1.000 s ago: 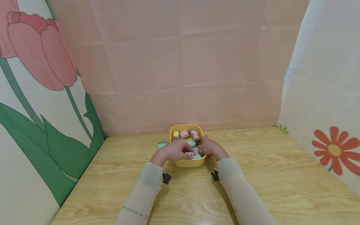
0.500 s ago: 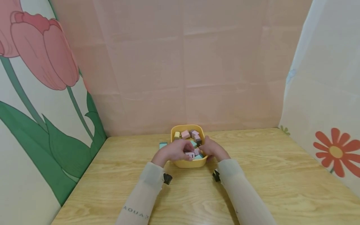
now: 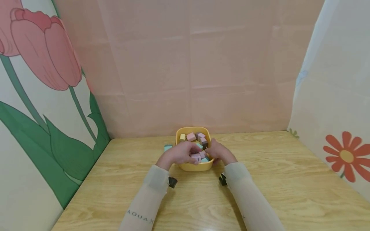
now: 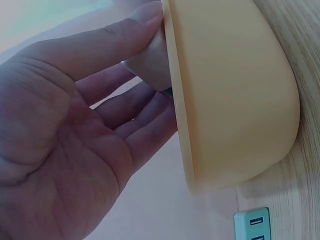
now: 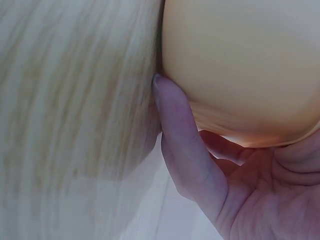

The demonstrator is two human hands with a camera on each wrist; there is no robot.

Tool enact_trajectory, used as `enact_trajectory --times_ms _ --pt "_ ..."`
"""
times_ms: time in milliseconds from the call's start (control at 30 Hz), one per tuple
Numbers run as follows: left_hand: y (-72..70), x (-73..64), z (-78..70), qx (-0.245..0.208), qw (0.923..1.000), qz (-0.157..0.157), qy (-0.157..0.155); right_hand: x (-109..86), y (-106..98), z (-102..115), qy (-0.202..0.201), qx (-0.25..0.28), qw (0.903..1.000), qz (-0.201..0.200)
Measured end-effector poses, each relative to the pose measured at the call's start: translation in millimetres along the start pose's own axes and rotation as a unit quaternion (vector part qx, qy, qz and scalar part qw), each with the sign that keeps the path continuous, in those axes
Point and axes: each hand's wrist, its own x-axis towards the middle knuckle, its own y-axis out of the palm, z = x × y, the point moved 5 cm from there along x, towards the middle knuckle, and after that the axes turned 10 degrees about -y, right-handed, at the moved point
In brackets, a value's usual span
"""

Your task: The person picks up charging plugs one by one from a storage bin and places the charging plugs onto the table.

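A yellow plastic basket point(image 3: 194, 167) stands on the table, holding several small pastel blocks. My left hand point(image 3: 182, 153) reaches over its left side and pinches a pale pink block point(image 3: 196, 157) with a dark mark on its end. The left wrist view shows that block point(image 4: 152, 62) between thumb and fingers at the basket rim, partly hidden behind the wall. My right hand point(image 3: 218, 150) grips the basket's right side; in the right wrist view the thumb point(image 5: 180, 125) lies along the outer wall, and a fingertip reaches over the rim in the head view.
A teal block point(image 3: 168, 148) lies on the table left of the basket; two dark-framed slots show on it in the left wrist view. In the basket are a yellow block point(image 3: 182, 137) and a pink block point(image 3: 191, 137). A pink cloth backdrop point(image 3: 150, 96) hangs behind the table point(image 3: 130, 166).
The pale pink block has turned slightly in my left hand, so more of its marked end shows. My right hand stays at the basket's side. The head view has shifted a little.
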Motion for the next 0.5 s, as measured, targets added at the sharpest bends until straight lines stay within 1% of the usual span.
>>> enact_trajectory --times_ms 167,267,400,500 --pt "-0.8 1.0 -0.9 0.004 0.9999 -0.011 0.010 1.0 -0.9 -0.2 0.004 -0.002 1.0000 0.002" --pt "-2.7 -0.4 -1.3 -0.007 0.9998 -0.012 0.017 1.9 -1.0 -0.6 0.001 -0.003 1.0000 -0.001" --pt "-8.7 -2.8 2.9 -0.018 0.9993 -0.022 0.023 2.1 -0.3 -0.2 -0.004 -0.005 1.0000 -0.005" --pt "-16.7 -6.4 9.3 -0.039 0.9984 -0.033 0.025 1.6 0.3 0.8 -0.001 -0.009 0.9999 -0.007"
